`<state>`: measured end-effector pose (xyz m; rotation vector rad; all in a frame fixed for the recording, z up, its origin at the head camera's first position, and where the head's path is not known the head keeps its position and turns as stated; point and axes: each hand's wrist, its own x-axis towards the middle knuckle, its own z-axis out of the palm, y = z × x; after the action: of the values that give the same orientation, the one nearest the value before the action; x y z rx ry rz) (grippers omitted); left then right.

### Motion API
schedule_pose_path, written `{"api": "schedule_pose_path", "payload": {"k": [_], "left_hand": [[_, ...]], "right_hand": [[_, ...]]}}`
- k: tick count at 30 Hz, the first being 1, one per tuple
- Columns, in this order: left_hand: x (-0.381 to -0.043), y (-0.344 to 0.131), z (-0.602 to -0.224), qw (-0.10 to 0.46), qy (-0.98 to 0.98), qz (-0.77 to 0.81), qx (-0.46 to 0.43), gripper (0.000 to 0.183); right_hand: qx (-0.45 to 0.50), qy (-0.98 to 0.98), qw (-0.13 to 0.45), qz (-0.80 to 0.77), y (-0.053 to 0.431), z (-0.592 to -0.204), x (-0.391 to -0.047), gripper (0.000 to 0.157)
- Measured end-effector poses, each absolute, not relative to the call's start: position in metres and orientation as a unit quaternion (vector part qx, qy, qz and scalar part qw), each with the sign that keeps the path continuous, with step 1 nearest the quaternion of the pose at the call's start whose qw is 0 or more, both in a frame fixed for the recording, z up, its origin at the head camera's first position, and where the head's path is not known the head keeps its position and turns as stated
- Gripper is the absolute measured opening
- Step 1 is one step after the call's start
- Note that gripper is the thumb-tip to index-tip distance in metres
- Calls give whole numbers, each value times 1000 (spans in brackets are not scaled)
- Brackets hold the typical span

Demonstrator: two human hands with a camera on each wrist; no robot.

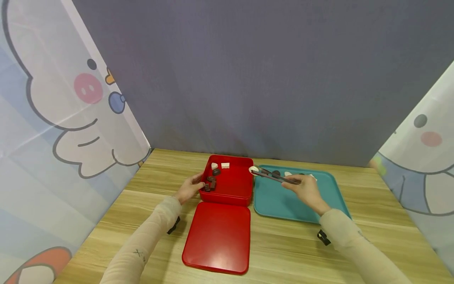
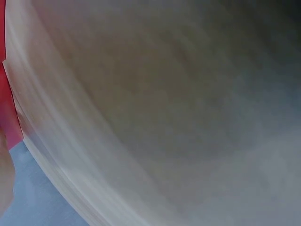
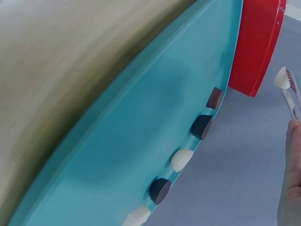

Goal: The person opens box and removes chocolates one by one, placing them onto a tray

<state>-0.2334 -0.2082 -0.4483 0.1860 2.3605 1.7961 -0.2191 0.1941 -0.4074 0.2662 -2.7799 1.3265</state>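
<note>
My right hand (image 1: pixel 307 191) holds slim metal tongs (image 1: pixel 274 176) above the teal tray's left edge. Between the tips of the tongs sits a white, ridged chocolate (image 1: pixel 253 170), close to the red box's right wall. My left hand (image 1: pixel 189 188) grips the left side of the open red box (image 1: pixel 235 183), thumb at its rim. Inside the box, dark chocolates (image 1: pixel 213 184) and white pieces (image 1: pixel 225 165) lie along the left and back. The teal tray (image 1: pixel 289 201) bears several dark and white chocolates in a row along its far edge, seen closer in the right wrist view, including a white one (image 3: pixel 181 160).
A red lid (image 1: pixel 218 236) lies flat on the wooden table (image 1: pixel 283 252) in front of the box. Behind the table hangs a grey curtain (image 1: pixel 248 79). Cartoon-print cloth (image 1: pixel 46 130) stands at both sides. Most of the left wrist view is blurred.
</note>
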Motion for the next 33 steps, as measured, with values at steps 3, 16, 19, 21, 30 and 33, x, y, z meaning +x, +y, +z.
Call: {"api": "schedule_pose_path", "payload": {"k": [3,16,19,21,30,33], "left_hand": [[-228,-204,-439,93,791,602,58,55],[-237,-210,-453,92,791,602,55,55],[-239,-212,-459,86,798,595,55,55],[-240,-212,-461,84,798,594,54,55],[-242,-212,-463,83,799,594,49,55],[-243,-213,-463,83,799,594,49,56]], "right_hand": [[79,-902,24,423,201,-408,-218,41],[66,-914,34,398,217,-414,-215,40],[68,-915,38,396,220,-416,-213,37],[69,-917,38,392,220,-417,-212,35],[85,-922,49,373,221,-422,-210,33],[87,-922,51,373,222,-424,-210,32]]}}
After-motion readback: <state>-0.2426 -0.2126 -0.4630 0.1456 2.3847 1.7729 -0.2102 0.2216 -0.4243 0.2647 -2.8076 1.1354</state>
